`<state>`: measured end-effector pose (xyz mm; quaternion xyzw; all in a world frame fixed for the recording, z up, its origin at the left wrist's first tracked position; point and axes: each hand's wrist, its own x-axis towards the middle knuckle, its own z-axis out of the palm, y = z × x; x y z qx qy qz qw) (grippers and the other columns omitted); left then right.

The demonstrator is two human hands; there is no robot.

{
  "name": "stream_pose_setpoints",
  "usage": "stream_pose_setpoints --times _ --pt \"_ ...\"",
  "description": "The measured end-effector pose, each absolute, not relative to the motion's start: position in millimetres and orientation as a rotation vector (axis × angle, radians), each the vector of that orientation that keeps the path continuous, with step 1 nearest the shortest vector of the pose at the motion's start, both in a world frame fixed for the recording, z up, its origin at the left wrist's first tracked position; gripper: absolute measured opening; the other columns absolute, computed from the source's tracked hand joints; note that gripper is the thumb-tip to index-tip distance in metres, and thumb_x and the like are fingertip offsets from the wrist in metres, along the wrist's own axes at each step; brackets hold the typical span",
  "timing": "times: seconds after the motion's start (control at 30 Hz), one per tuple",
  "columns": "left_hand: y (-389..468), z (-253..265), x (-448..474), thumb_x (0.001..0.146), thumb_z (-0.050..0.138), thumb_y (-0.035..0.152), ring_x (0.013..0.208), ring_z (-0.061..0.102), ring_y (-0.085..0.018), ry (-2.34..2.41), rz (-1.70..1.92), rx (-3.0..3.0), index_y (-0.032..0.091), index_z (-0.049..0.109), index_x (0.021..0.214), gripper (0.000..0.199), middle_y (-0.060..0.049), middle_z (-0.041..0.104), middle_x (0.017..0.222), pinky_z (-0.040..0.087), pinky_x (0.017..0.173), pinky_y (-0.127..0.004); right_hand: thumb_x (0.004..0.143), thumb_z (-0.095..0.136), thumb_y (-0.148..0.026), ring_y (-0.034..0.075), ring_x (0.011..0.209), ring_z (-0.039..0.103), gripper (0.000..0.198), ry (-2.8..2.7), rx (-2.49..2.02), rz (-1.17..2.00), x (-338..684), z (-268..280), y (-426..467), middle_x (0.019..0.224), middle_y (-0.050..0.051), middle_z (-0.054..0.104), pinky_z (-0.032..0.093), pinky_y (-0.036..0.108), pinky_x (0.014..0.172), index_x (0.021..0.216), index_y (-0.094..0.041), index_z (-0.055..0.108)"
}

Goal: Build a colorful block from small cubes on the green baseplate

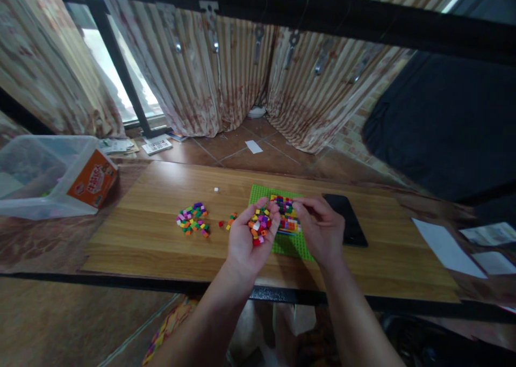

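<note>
My left hand (246,238) is cupped palm up, holding a heap of small colourful toy bricks (260,225). Just to its right, my right hand (322,228) has thumb and fingertips pinched together over the built-up rows of bricks (288,210). Whatever lies between those fingertips is too small or hidden to make out. Those rows sit on a green baseplate (296,247), partly covered by both hands. Left of my left hand a few loose bricks (231,221) lie on the wood, some of them hidden behind it.
A scattered pile of bricks (193,220) lies on the wooden board (149,238), with a lone white brick (216,189) farther back. A dark tablet-like slab (351,222) lies beyond my right hand. A clear plastic bin (48,176) stands far left; white paper (447,247) lies right.
</note>
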<state>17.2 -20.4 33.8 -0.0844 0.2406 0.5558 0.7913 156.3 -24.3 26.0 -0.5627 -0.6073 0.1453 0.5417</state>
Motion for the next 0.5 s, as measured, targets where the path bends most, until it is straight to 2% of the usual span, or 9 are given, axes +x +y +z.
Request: stream_pose_setpoints --times 0.2,0.33,0.5 --pt "-20 32 17 0.088 0.047 0.018 0.074 0.066 -0.013 0.549 1.209 -0.097 0.011 0.067 0.086 0.021 -0.008 0.067 0.081 0.055 0.071 -0.023 0.084 0.066 -0.025 0.019 0.094 0.063 0.009 -1.802 -1.157 0.711 126 43 -38 0.094 0.002 0.069 0.049 0.034 0.085 0.09 -0.026 0.072" --pt "-21 29 17 0.084 0.051 0.016 0.072 0.065 -0.011 0.618 1.209 -0.021 0.011 0.068 0.084 0.017 -0.006 0.068 0.081 0.052 0.069 -0.02 0.085 0.064 -0.022 0.018 0.092 0.061 0.011 -1.916 -1.249 0.716 116 45 -39 0.094 0.002 0.066 0.048 0.034 0.083 0.09 -0.026 0.072" --pt "-21 29 18 0.086 0.046 0.014 0.075 0.066 -0.012 0.601 1.216 -0.073 0.01 0.068 0.082 0.022 -0.007 0.068 0.08 0.052 0.071 -0.02 0.085 0.063 -0.02 0.016 0.083 0.06 0.009 -1.83 -1.224 0.792 113 43 -39 0.086 0.0 0.065 0.047 0.03 0.076 0.083 -0.024 0.07"
